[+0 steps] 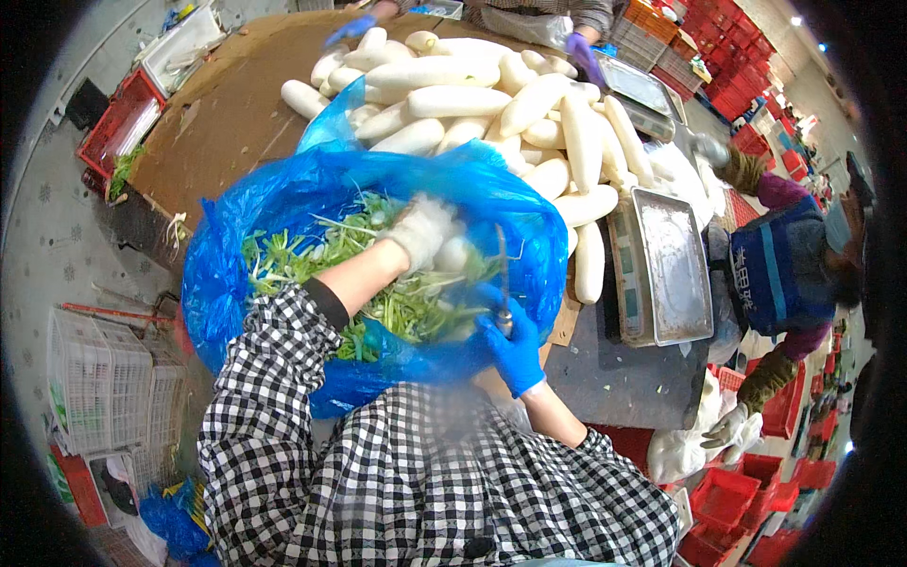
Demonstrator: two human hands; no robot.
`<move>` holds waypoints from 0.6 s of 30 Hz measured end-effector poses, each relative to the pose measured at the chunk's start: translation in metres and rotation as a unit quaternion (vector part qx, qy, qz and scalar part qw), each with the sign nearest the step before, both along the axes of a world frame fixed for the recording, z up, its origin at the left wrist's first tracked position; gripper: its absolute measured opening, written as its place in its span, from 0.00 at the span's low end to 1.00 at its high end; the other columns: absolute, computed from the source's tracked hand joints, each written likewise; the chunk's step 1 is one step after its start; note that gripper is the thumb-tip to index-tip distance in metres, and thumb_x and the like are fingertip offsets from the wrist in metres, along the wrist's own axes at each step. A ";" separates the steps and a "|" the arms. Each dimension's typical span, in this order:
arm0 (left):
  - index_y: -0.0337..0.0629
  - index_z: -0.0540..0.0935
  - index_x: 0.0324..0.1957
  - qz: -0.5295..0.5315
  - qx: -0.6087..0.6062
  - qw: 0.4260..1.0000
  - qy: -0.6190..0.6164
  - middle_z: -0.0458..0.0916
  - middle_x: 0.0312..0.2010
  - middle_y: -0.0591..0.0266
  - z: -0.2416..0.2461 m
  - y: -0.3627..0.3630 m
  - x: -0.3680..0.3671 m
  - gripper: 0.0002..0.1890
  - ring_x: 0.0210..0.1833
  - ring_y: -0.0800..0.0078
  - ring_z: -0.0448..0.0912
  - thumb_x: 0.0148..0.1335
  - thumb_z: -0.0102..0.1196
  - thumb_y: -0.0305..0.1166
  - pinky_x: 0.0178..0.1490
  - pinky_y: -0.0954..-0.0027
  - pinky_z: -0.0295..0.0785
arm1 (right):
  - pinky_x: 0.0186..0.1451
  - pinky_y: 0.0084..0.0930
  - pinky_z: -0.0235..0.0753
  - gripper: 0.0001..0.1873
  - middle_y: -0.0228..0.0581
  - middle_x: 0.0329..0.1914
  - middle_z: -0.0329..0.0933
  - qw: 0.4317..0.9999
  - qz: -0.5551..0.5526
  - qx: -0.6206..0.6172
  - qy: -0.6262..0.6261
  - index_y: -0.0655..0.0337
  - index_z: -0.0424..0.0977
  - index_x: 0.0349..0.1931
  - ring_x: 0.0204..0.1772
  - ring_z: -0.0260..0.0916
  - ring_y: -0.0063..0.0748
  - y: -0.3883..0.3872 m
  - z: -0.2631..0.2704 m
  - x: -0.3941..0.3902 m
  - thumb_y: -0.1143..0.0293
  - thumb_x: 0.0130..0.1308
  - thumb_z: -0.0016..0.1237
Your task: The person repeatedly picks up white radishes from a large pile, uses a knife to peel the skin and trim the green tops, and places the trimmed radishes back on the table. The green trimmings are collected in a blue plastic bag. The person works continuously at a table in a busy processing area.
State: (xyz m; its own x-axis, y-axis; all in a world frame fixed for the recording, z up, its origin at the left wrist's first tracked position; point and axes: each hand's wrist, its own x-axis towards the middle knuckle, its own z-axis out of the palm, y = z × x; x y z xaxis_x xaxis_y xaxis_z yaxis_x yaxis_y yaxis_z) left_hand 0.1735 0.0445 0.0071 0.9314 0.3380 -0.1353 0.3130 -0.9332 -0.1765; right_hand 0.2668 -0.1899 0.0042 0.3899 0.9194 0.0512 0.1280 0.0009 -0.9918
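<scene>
My left hand [423, 230], in a whitish glove, reaches into a large blue plastic bag [220, 283] lying wide at its mouth. It is at a white radish [453, 254]; a blurred patch hides whether its fingers grip it. Green radish tops [411, 305] fill the bag around and below that hand. My right hand [511, 347], in a blue glove, is closed around the handle of a knife [504, 273] at the bag's right side, its thin blade pointing away from me. Beyond the bag lies a heap of white radishes [453, 101].
Weighing scales [672, 266] with metal trays stand on the table [212, 106] at right. Across it are a co-worker's purple-gloved hand [584, 57] and a blue-gloved hand [351, 30]. Another person [779, 262] stands at right. White plastic crates [99, 383] stand at lower left.
</scene>
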 end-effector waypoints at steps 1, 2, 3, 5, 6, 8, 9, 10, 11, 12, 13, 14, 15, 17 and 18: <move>0.59 0.78 0.58 0.001 -0.017 1.000 -0.023 0.78 0.55 0.61 -0.001 -0.002 -0.005 0.39 0.60 0.58 0.73 0.39 0.74 0.47 0.63 0.50 0.65 | 0.60 0.28 0.73 0.23 0.38 0.59 0.78 1.000 0.002 -0.003 0.009 0.61 0.73 0.62 0.58 0.74 0.28 0.004 -0.002 -0.002 0.76 0.66 0.56; 0.58 0.78 0.58 -0.006 -0.022 0.998 -0.060 0.77 0.55 0.61 -0.002 -0.002 -0.007 0.39 0.60 0.58 0.73 0.38 0.75 0.46 0.64 0.49 0.64 | 0.62 0.28 0.72 0.24 0.37 0.59 0.79 1.000 -0.009 0.001 -0.004 0.59 0.73 0.63 0.59 0.73 0.29 0.009 -0.004 0.001 0.74 0.66 0.57; 0.57 0.78 0.58 -0.024 -0.040 0.993 -0.110 0.77 0.56 0.61 -0.002 0.000 -0.014 0.39 0.61 0.58 0.72 0.37 0.75 0.47 0.67 0.48 0.62 | 0.63 0.31 0.72 0.24 0.41 0.59 0.78 1.000 -0.007 -0.003 -0.006 0.57 0.72 0.64 0.60 0.73 0.33 0.012 -0.005 0.003 0.72 0.67 0.57; 0.55 0.78 0.57 -0.047 -0.053 0.981 -0.182 0.77 0.58 0.61 0.001 -0.001 -0.036 0.39 0.63 0.58 0.72 0.37 0.74 0.47 0.71 0.45 0.57 | 0.64 0.35 0.71 0.24 0.45 0.60 0.78 0.998 -0.009 0.055 -0.028 0.55 0.72 0.64 0.62 0.73 0.37 0.017 -0.006 0.009 0.70 0.67 0.57; 0.54 0.78 0.57 -0.042 -0.067 0.981 -0.180 0.77 0.58 0.61 0.007 0.000 -0.046 0.40 0.63 0.58 0.71 0.37 0.74 0.48 0.72 0.44 0.56 | 0.64 0.35 0.71 0.25 0.46 0.60 0.77 0.996 -0.010 0.064 -0.056 0.55 0.72 0.64 0.62 0.73 0.37 0.017 -0.007 0.014 0.70 0.67 0.57; 0.53 0.77 0.58 -0.007 -0.092 0.963 -0.252 0.78 0.58 0.60 0.023 -0.001 -0.067 0.42 0.63 0.57 0.72 0.35 0.76 0.45 0.74 0.47 0.55 | 0.65 0.35 0.71 0.24 0.48 0.60 0.77 0.998 -0.019 0.053 -0.040 0.55 0.72 0.64 0.63 0.73 0.38 0.016 -0.008 0.022 0.70 0.67 0.56; 0.51 0.77 0.59 0.019 -0.143 0.937 -0.317 0.78 0.58 0.59 0.035 -0.004 -0.080 0.43 0.63 0.58 0.73 0.35 0.78 0.42 0.73 0.49 0.58 | 0.65 0.35 0.71 0.24 0.48 0.60 0.77 0.998 -0.016 0.049 -0.038 0.56 0.72 0.64 0.63 0.73 0.39 0.015 -0.008 0.025 0.69 0.68 0.56; 0.49 0.76 0.60 0.035 -0.186 0.900 -0.392 0.78 0.57 0.59 0.048 -0.008 -0.095 0.44 0.62 0.59 0.75 0.34 0.79 0.40 0.72 0.52 0.62 | 0.65 0.35 0.71 0.24 0.49 0.60 0.77 0.999 -0.013 0.034 -0.031 0.56 0.72 0.64 0.62 0.74 0.39 0.015 -0.009 0.028 0.69 0.68 0.56; 0.45 0.75 0.62 0.092 -0.318 0.835 -0.439 0.78 0.57 0.59 0.063 -0.009 -0.105 0.46 0.62 0.63 0.75 0.35 0.81 0.36 0.68 0.57 0.68 | 0.65 0.35 0.71 0.23 0.49 0.60 0.78 1.000 -0.007 0.020 -0.024 0.56 0.72 0.63 0.62 0.74 0.40 0.014 -0.008 0.029 0.69 0.68 0.56; 0.43 0.74 0.63 0.150 -0.413 0.759 -0.480 0.77 0.59 0.59 0.078 -0.015 -0.121 0.46 0.62 0.66 0.75 0.37 0.81 0.38 0.65 0.61 0.72 | 0.65 0.35 0.72 0.23 0.49 0.59 0.78 0.999 -0.004 0.003 -0.032 0.56 0.72 0.63 0.61 0.74 0.40 0.014 -0.008 0.028 0.69 0.68 0.56; 0.42 0.73 0.63 0.140 -0.427 0.707 -0.546 0.75 0.61 0.57 0.093 -0.018 -0.131 0.45 0.63 0.66 0.73 0.41 0.80 0.41 0.64 0.61 0.72 | 0.60 0.35 0.74 0.20 0.48 0.54 0.80 1.000 0.010 -0.006 0.008 0.57 0.74 0.59 0.58 0.76 0.39 0.013 -0.007 0.027 0.68 0.68 0.56; 0.41 0.72 0.64 0.106 -0.445 0.654 -0.602 0.72 0.64 0.54 0.107 -0.025 -0.144 0.43 0.65 0.64 0.72 0.47 0.75 0.46 0.67 0.59 0.69 | 0.58 0.35 0.74 0.18 0.47 0.52 0.80 1.000 0.011 -0.007 -0.013 0.58 0.75 0.58 0.56 0.77 0.39 0.012 -0.006 0.025 0.68 0.68 0.56; 0.41 0.72 0.64 0.104 -0.481 0.588 -0.642 0.72 0.64 0.53 0.120 -0.028 -0.153 0.43 0.67 0.61 0.70 0.47 0.74 0.48 0.71 0.56 0.64 | 0.55 0.35 0.75 0.17 0.47 0.50 0.80 0.999 0.013 -0.009 -0.033 0.58 0.75 0.56 0.53 0.77 0.38 0.011 -0.004 0.023 0.67 0.69 0.55; 0.41 0.72 0.63 0.035 -0.557 0.457 -0.693 0.71 0.65 0.51 0.138 -0.038 -0.167 0.42 0.69 0.56 0.69 0.48 0.71 0.52 0.75 0.50 0.58 | 0.46 0.34 0.75 0.13 0.47 0.43 0.80 0.996 0.020 -0.018 -0.086 0.59 0.76 0.52 0.45 0.78 0.36 0.007 0.000 0.017 0.65 0.70 0.53; 0.41 0.73 0.62 -0.035 -0.598 0.383 -0.703 0.70 0.66 0.50 0.142 -0.045 -0.172 0.42 0.69 0.53 0.68 0.50 0.69 0.55 0.75 0.47 0.56 | 0.45 0.34 0.75 0.14 0.48 0.43 0.81 0.994 0.040 -0.019 -0.099 0.59 0.76 0.52 0.43 0.78 0.37 0.005 0.003 0.016 0.65 0.70 0.53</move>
